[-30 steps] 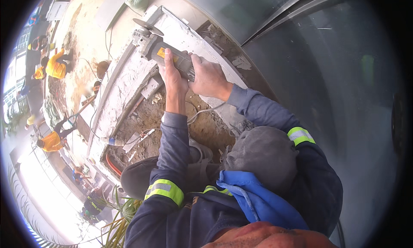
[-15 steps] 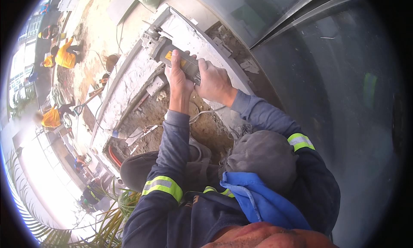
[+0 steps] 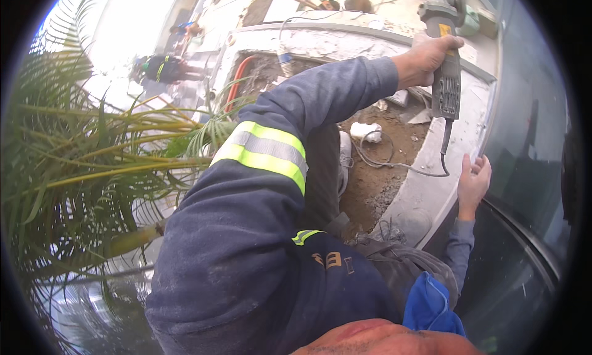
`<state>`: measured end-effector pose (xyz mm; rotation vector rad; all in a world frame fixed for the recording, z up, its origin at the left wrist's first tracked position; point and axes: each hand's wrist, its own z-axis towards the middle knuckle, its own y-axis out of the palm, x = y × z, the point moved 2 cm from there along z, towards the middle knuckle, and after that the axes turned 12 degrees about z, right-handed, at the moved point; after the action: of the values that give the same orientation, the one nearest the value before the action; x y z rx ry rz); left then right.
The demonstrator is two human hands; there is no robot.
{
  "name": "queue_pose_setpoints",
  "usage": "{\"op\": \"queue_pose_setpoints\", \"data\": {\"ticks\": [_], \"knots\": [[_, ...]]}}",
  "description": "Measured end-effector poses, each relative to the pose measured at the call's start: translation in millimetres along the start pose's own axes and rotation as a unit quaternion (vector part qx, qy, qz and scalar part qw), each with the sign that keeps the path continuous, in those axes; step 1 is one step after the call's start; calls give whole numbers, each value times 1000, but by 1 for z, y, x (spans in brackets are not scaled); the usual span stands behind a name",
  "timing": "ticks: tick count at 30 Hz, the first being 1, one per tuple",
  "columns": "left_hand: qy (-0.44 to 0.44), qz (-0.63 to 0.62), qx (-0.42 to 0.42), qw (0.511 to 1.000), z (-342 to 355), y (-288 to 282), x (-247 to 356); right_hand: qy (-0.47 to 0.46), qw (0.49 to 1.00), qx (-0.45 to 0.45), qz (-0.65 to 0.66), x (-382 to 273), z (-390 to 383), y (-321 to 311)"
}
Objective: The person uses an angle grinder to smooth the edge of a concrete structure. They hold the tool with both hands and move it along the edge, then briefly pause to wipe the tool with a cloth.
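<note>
My left hand point(image 3: 425, 59) is wrapped around the body of a grey angle grinder point(image 3: 446, 95), held upright in the picture with its head at the top edge. A dark power cord point(image 3: 446, 139) leaves the grinder's rear end and loops back over the white, plastered wall point(image 3: 425, 185) of a planter. Below the grinder, apart from it, my right hand point(image 3: 473, 185) is open and empty, fingers somewhat spread, at the wall's edge beside the dark glass. Part of the grinder's head is cut off by the frame.
Inside the planter lie soil point(image 3: 364, 198), rubble and a crumpled white lump point(image 3: 366, 132). An orange pipe point(image 3: 238, 81) and a cable connector point(image 3: 285, 60) are at its far left. Palm fronds point(image 3: 105, 164) fill the left side. A person point(image 3: 163, 68) stands beyond. Glass point(image 3: 524, 127) borders the right.
My right hand has let go of the grinder and dropped lower right, opening. My left hand alone holds the grinder. The view has swung left, bringing in more palm fronds.
</note>
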<state>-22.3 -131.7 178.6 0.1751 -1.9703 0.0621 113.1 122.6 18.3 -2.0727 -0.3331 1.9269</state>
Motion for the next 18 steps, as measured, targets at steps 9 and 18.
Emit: {"op": "queue_pose_setpoints", "data": {"ticks": [9,18], "knots": [[-61,-107,16,992,-71,-87,7,62,979,-26,-193,108,5,4],[14,-188,83,979,-74,-155,29,169,975,10,-140,104,7,24]]}}
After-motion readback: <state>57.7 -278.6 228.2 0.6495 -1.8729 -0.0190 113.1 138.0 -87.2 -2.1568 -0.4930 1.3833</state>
